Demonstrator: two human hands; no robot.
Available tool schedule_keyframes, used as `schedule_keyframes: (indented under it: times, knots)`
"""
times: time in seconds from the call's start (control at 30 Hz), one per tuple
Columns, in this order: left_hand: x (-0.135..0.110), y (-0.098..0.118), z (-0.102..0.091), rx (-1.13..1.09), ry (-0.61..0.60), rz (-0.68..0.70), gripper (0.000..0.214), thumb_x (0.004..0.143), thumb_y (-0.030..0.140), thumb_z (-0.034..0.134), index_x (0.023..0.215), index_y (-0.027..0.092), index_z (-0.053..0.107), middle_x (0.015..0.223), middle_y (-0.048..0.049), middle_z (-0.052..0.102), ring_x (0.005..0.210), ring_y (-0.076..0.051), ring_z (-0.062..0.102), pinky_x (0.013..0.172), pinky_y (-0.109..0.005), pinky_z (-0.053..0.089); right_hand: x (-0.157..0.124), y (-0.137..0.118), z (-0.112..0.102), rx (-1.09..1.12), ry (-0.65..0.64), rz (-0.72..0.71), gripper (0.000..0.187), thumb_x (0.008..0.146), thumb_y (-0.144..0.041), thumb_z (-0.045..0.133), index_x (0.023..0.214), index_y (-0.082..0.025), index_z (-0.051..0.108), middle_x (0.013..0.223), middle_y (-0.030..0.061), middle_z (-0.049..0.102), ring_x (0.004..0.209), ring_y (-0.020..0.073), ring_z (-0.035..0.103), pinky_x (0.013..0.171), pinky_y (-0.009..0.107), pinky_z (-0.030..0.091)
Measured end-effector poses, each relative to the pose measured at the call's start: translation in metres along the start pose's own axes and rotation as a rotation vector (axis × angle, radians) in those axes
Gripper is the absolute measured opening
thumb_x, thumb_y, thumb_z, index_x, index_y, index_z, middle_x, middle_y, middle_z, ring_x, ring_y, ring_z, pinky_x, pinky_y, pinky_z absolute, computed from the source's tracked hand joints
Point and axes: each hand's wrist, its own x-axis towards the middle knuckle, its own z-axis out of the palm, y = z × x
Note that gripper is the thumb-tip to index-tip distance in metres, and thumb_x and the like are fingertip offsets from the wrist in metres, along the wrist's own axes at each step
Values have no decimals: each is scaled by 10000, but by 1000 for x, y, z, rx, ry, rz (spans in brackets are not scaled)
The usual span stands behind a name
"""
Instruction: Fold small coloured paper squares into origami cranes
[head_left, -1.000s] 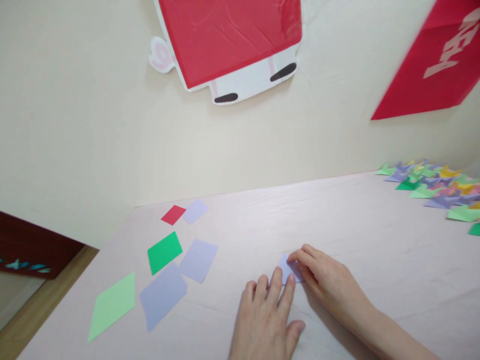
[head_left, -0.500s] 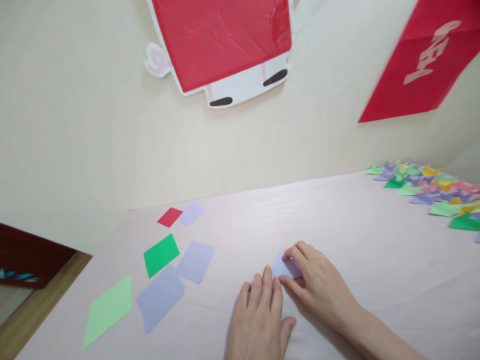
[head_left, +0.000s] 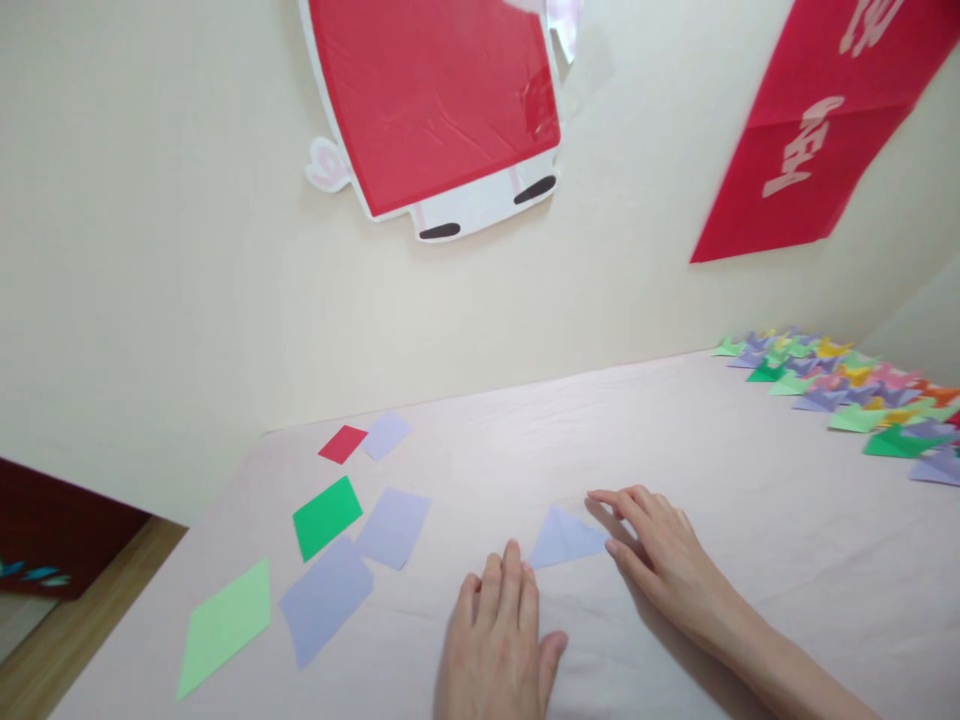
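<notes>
A folded lilac paper triangle lies flat on the pale table cover between my hands. My left hand rests flat on the cover, its fingertips at the triangle's lower left corner. My right hand hovers at the triangle's right corner, thumb and forefinger apart, holding nothing. Whether the right thumb touches the paper's tip I cannot tell.
Loose paper pieces lie to the left: light green, dark green, red and several lilac ones. Rows of folded coloured paper shapes stand at the right by the wall. A red banner hangs there.
My right hand has let go of the lilac paper and moved a little right, its fingers spreading. The paper now shows as a flat triangle. The view has shifted slightly.
</notes>
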Motion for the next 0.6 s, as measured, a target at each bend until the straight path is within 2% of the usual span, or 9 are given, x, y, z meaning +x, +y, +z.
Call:
schedule_keyframes:
  times: [0.13, 0.23, 0.33, 0.37, 0.43, 0.5, 0.6]
  knots:
    - [-1, -5, 3, -12, 20, 37, 394, 923, 388, 515, 1225, 163, 630, 1397, -106, 549, 1159, -285, 566, 908, -414, 495, -2, 13, -11, 61, -7, 30, 383, 853, -174, 466, 1209, -251, 586, 1013, 78, 632, 916, 248, 576, 811, 407, 464]
    - [1, -9, 7, -78, 69, 45, 461, 907, 388, 539, 1278, 117, 570, 1433, -148, 501, 1176, -293, 556, 905, -404, 504, 2, 11, -16, 157, -27, 21, 320, 897, -190, 415, 1132, -246, 624, 1017, 75, 637, 956, 241, 579, 849, 409, 481]
    - [10, -7, 7, -188, 89, -5, 626, 892, 329, 557, 1432, 73, 372, 1468, -185, 441, 1282, -298, 472, 968, -410, 481, 8, -3, -11, 186, -30, 2, 255, 925, -254, 452, 1103, -250, 635, 1076, 77, 620, 1027, 245, 555, 907, 421, 470]
    - [15, -5, 6, -235, 78, -25, 682, 889, 298, 555, 1472, 67, 287, 1477, -193, 423, 1312, -295, 442, 991, -418, 468, 10, -9, -9, 172, -44, -10, 245, 893, -265, 523, 1113, -247, 630, 1099, 79, 610, 1042, 252, 544, 918, 429, 464]
    - [25, -1, 1, -333, 46, -64, 771, 877, 228, 539, 1514, 68, 135, 1489, -202, 396, 1342, -285, 408, 1027, -436, 444, 14, -21, -3, 141, -66, -40, 356, 777, -214, 646, 1131, -237, 615, 1145, 86, 586, 1069, 269, 520, 929, 443, 451]
    - [32, 3, -3, -419, 19, -85, 833, 847, 160, 525, 1526, 84, 47, 1501, -198, 372, 1350, -274, 396, 1043, -441, 432, 18, -30, -2, 140, -90, -75, 342, 742, -118, 621, 1064, -232, 612, 1139, 80, 581, 1067, 263, 511, 920, 436, 447]
    - [35, 5, -5, -477, 22, -40, 873, 809, 104, 522, 1530, 104, 28, 1481, -180, 405, 1351, -265, 387, 1057, -440, 411, 20, -37, -5, 159, -108, -164, 260, 775, -40, 529, 943, -229, 591, 1068, 64, 597, 1014, 236, 511, 880, 400, 448]
